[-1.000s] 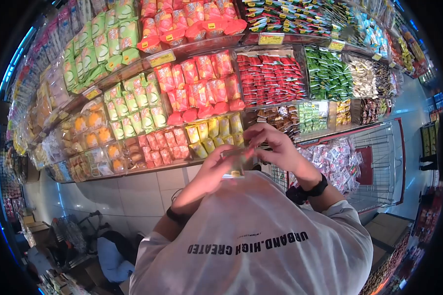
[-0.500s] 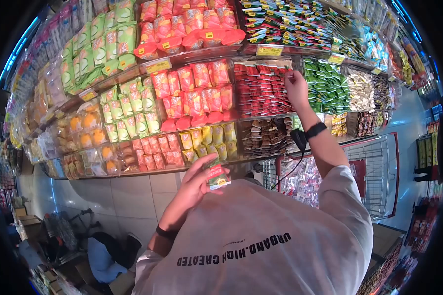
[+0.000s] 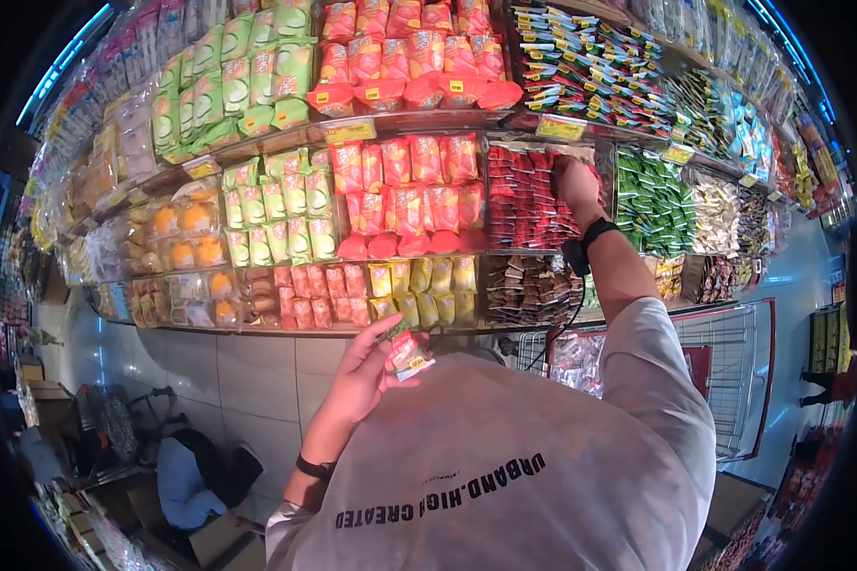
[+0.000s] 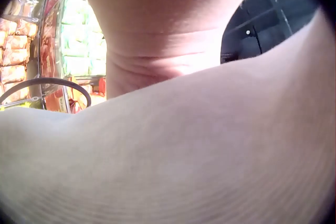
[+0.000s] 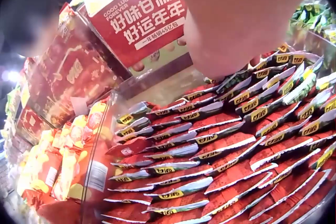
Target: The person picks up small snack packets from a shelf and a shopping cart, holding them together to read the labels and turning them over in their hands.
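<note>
My left hand [image 3: 355, 376] holds a small green and red snack packet [image 3: 407, 352] in front of the shirt, fingers and thumb around its side. Up at the shelf, my right hand [image 3: 578, 184] reaches into a compartment of red snack packets [image 3: 524, 200], near its back right. From the right wrist, tight rows of red packets [image 5: 226, 166] with yellow labels stand below the blurred hand [image 5: 236, 19]; its fingertips are hidden. The left wrist view is mostly bare wrist [image 4: 157, 40] and pale fabric [image 4: 173, 145], with the packet out of sight.
Green packets [image 3: 647, 200] fill the compartment to the right, pink-red bags [image 3: 409, 209] the one to the left. A shopping cart [image 3: 733, 381] with packets stands at the right. Behind the red packets is a red sign [image 5: 142, 19]. Someone crouches [image 3: 186, 481] at lower left.
My two hands were together at the packet; the right hand then went up to the red packets and now reaches further in. The left hand keeps the packet, slightly lower and further left.
</note>
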Demonstrator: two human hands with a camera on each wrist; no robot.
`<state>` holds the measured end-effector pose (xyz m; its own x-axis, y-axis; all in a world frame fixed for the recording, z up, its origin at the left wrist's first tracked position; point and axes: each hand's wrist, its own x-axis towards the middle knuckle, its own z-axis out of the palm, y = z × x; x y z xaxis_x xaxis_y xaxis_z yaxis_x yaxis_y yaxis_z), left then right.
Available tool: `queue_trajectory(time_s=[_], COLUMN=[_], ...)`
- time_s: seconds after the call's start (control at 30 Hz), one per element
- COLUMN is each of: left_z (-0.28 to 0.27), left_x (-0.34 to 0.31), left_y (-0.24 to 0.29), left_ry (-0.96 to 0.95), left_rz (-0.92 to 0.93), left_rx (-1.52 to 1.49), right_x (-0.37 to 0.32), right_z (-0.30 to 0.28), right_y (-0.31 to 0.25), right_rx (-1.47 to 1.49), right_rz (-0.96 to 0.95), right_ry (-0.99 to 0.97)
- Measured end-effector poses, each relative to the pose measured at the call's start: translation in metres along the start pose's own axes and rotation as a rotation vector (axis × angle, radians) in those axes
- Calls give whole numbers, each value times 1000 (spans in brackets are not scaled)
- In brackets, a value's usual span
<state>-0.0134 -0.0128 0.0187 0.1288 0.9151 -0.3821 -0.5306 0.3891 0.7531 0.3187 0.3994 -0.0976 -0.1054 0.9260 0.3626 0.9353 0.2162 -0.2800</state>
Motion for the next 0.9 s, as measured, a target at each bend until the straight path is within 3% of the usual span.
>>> queue_trajectory(time_s=[0.07, 0.23, 0.33, 0.4, 0.6, 0.67, 0.9], left_z=[-2, -5, -1, -1, 1, 1, 1], left_x=[-2, -1, 2, 4, 23, 30, 46], left_y=[0, -5, -1, -1, -2, -6, -23], left_ry=[20, 12, -1, 0, -90, -116, -184], left_rz=[1, 40, 31, 18, -48, -77, -129], left_rx=[28, 10, 18, 22, -15, -8, 12], right_x=[-1, -5, -18, -46, -165, -200, -242], right_z=[0, -18, -20, -32, -111, -123, -146], right_y=[1, -5, -13, -36, -143, -158, -175], right_rx=[16, 105, 233, 411, 692, 785, 862], right_rz=[31, -12, 13, -167, -649, -629, -664], right_ry=[-157, -161, -77, 92, -297, -451, -465])
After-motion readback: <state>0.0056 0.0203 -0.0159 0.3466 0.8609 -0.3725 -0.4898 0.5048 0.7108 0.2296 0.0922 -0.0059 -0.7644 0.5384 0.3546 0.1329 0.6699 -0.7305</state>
